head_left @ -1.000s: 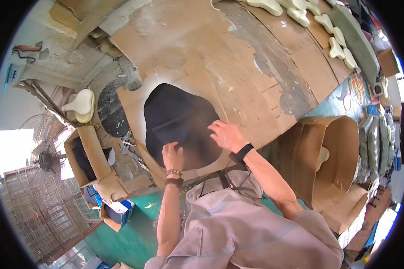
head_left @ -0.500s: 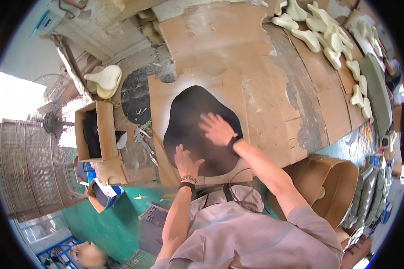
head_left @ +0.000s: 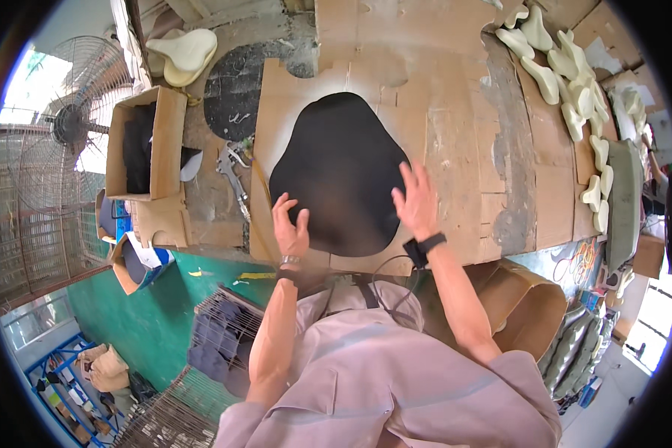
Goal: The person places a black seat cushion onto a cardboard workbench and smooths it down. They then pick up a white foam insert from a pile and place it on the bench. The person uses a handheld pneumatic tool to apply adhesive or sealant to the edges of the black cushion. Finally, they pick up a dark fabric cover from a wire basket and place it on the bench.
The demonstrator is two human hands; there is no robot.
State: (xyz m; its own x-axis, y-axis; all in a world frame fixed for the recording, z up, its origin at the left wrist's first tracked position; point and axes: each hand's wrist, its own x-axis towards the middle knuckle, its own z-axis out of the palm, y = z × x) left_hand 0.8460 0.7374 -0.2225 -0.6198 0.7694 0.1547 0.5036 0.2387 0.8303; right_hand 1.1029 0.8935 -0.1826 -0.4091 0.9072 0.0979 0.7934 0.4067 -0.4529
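A black, rounded-triangle piece of sheet material lies flat on the cardboard-covered table in front of me, narrow end away from me. My left hand is at its lower left edge, fingers apart, with nothing in it. Along its right edge my right hand is spread, also holding nothing. Whether the fingertips touch the sheet or hover just above it I cannot tell. A metal spray gun with a yellowish hose rests on the table to the left of the sheet.
A cardboard box with black pieces stands at the table's left. Behind it sit cream foam saddle pads. More saddle-shaped foam pads crowd the far right. A fan stands at left; a large cardboard carton is below the table's right edge.
My right hand has moved from over the sheet to its right edge. My left hand stays by the lower left edge. The view has tilted, so the table sits higher.
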